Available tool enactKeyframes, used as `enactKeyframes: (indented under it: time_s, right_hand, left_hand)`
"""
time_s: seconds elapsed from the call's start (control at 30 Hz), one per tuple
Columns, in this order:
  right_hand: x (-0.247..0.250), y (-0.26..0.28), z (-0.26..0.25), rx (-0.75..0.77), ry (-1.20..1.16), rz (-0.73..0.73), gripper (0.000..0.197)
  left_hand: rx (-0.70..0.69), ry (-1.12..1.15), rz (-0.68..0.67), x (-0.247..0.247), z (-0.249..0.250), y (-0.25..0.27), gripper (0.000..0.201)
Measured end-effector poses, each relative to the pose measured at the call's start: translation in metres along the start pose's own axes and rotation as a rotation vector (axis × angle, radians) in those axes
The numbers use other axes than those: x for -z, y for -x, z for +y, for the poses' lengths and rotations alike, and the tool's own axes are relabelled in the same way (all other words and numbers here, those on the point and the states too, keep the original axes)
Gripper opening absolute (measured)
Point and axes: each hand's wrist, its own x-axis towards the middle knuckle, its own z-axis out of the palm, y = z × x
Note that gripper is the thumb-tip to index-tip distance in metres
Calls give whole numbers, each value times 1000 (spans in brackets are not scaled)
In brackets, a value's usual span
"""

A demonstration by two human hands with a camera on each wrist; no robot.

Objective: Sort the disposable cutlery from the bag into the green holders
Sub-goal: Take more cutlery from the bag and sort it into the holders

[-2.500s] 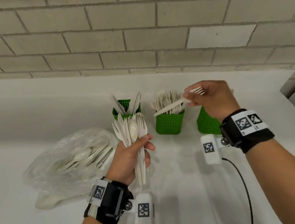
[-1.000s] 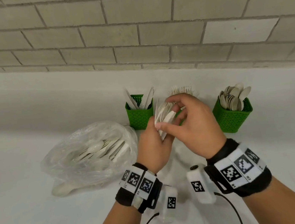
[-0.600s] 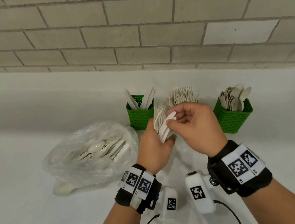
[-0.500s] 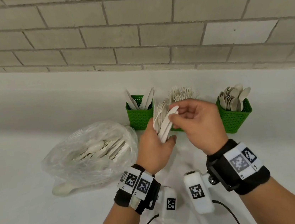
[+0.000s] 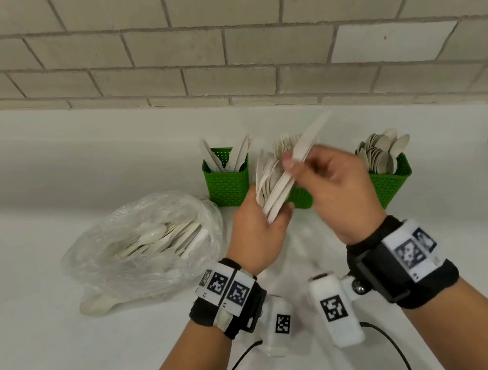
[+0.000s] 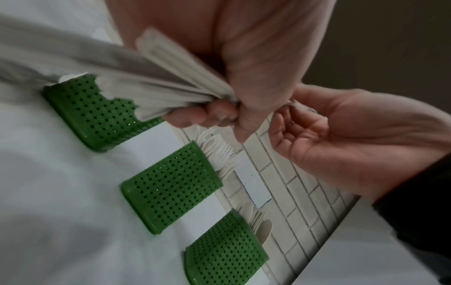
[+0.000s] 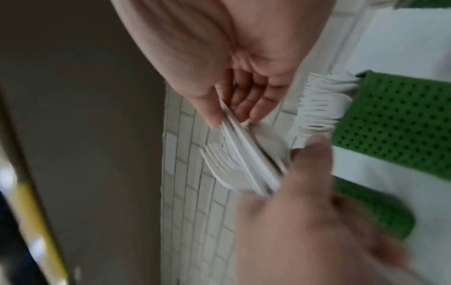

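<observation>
My left hand (image 5: 260,229) grips a fanned bundle of white cutlery (image 5: 270,187) upright in front of the holders. My right hand (image 5: 294,166) pinches a white knife (image 5: 310,136) by its middle. The knife is tilted up to the right, with its lower end still among the bundle. Three green holders stand in a row by the wall: the left holder (image 5: 227,183) has knives, the middle holder (image 5: 301,200) has forks and the right holder (image 5: 390,182) has spoons. In the left wrist view the bundle (image 6: 171,83) sits in my fist. The right wrist view shows the blurred bundle (image 7: 244,165).
A clear plastic bag (image 5: 142,246) with more white cutlery lies on the white counter (image 5: 71,344), left of my hands. A grey brick wall (image 5: 220,49) rises behind the holders. Cables trail from both wrist cameras near the front edge.
My right hand held a fork at the middle holder, then came back to the bundle and pinched a knife. It has since drawn that knife up and to the right. My left hand kept its grip.
</observation>
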Motion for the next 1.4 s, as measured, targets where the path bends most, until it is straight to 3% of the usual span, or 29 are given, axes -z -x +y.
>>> enactKeyframes:
  time_s: [0.1, 0.17, 0.23, 0.33, 0.37, 0.53, 0.6, 0.73, 1.03, 1.17, 1.4]
  right_hand:
    - [15, -18, -22, -51, -545, 240, 12]
    - [27, -26, -29, -99, -725, 272, 17]
    - [32, -27, -27, -126, -502, 206, 21]
    - [26, -20, -19, -58, 199, 38, 26]
    - [22, -17, -17, -19, 337, -15, 23]
    - [12, -8, -15, 238, 613, -111, 31]
    - [10, -8, -15, 363, 750, -145, 33]
    - [9, -8, -13, 357, 959, -350, 29]
    - [2, -2, -16, 270, 1167, -510, 24]
    - [1, -6, -7, 158, 1211, -596, 19]
    - [23, -20, -11, 101, 1034, -754, 7]
  left_hand:
    - [140, 191, -21, 2, 1, 4, 5]
    - [227, 299, -40, 4, 1, 6, 13]
    - [243, 309, -38, 7, 3, 4, 16]
    - [224, 326, -26, 9, 4, 0, 16]
    - [215, 329, -27, 9, 6, -1, 15]
    - [113, 228, -63, 9, 12, -1, 4]
    - [98, 214, -49, 11, 15, -2, 17]
    - [99, 145, -91, 12, 14, -3, 27]
    - [208, -17, -188, 13, 0, -3, 23]
    - [197, -107, -245, 7, -1, 4, 21]
    - [128, -125, -292, 12, -6, 4, 28]
